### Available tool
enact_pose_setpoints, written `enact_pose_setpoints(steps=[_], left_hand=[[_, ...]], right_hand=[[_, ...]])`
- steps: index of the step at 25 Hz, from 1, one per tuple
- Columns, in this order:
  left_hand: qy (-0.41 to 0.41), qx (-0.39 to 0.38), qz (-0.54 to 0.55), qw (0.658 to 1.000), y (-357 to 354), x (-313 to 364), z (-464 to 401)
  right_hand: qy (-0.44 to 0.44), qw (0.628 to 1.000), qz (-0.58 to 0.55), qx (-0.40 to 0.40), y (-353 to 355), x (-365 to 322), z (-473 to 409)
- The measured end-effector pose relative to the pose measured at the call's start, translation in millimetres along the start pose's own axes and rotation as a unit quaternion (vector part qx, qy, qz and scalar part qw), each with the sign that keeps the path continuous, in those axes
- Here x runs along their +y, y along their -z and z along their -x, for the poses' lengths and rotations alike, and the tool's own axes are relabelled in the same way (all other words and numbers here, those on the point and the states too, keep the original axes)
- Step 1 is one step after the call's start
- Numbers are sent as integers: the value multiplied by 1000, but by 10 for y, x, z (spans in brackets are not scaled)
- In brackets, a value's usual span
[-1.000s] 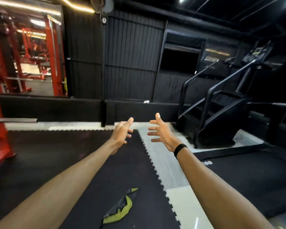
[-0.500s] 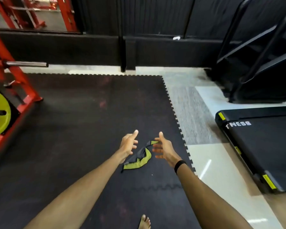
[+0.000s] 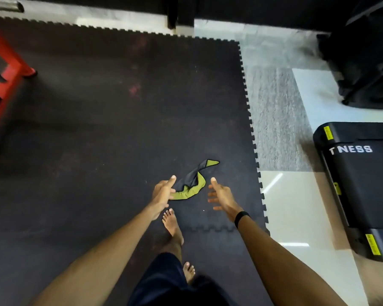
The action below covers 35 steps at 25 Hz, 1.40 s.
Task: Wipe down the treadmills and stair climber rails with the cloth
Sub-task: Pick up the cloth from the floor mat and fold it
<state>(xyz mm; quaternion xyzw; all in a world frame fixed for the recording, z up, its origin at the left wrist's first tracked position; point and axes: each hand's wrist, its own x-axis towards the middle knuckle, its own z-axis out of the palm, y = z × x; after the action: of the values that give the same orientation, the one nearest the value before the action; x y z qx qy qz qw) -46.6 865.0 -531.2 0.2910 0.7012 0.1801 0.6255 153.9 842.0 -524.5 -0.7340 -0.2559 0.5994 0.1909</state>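
Note:
A crumpled cloth (image 3: 194,183), dark grey on one side and yellow-green on the other, lies on the black rubber floor mat (image 3: 97,129). My left hand (image 3: 163,192) hovers over the cloth's left end with fingers extended, holding nothing. My right hand (image 3: 220,195) is spread open just right of the cloth, a black band on its wrist. The rear end of a black treadmill (image 3: 360,184) sits at the right. The stair climber's black base (image 3: 363,62) shows at the upper right.
A red rack foot (image 3: 11,65) stands at the left edge. Pale tile floor (image 3: 296,206) runs between the mat and the treadmill. My bare feet (image 3: 171,226) stand on the mat just below the cloth. A black wall base crosses the top.
My view has tilted down from the wall and stair climber to the floor. Both hands have dropped toward the cloth and now flank it; my feet have stepped closer.

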Motion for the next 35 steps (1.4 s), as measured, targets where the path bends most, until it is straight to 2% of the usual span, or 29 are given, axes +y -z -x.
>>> enact_pose_setpoints(steps=[3, 8, 13, 15, 17, 19, 21, 23, 25, 29, 35], left_hand=[[48, 24, 7, 999, -83, 60, -627], [109, 21, -8, 994, -402, -189, -1828], [118, 32, -47, 991, -769, -979, -3245], [131, 16, -62, 989, -930, -1369, -3716], [124, -19, -105, 986, -1121, -1744, -4121], [109, -46, -140, 983, -1322, -2021, -4467], [97, -63, -162, 980, -1489, -2245, -4752], [90, -70, -173, 978, -1589, -2458, -4983], [91, -70, -189, 975, -1596, -2628, -5090], [101, -81, -243, 961, -1476, -2658, -4944], [58, -104, -317, 941, -1343, -2148, -4605]], right_hand=[[-45, 998, 49, -5, -30, -23, -679], [-43, 981, 188, -29, -81, 226, -1972], [-60, 959, 269, -58, -284, 940, -3506], [-80, 951, 286, -82, -382, 1212, -3998], [-64, 941, 315, -105, -487, 1462, -4463], [5, 904, 404, -140, -607, 1678, -4898], [72, 844, 504, -169, -733, 1824, -5277], [103, 793, 572, -186, -843, 1956, -5613], [104, 770, 604, -180, -899, 2055, -5813], [143, 771, 606, -132, -866, 2033, -5696], [155, 771, 603, -131, -573, 1525, -5251]])
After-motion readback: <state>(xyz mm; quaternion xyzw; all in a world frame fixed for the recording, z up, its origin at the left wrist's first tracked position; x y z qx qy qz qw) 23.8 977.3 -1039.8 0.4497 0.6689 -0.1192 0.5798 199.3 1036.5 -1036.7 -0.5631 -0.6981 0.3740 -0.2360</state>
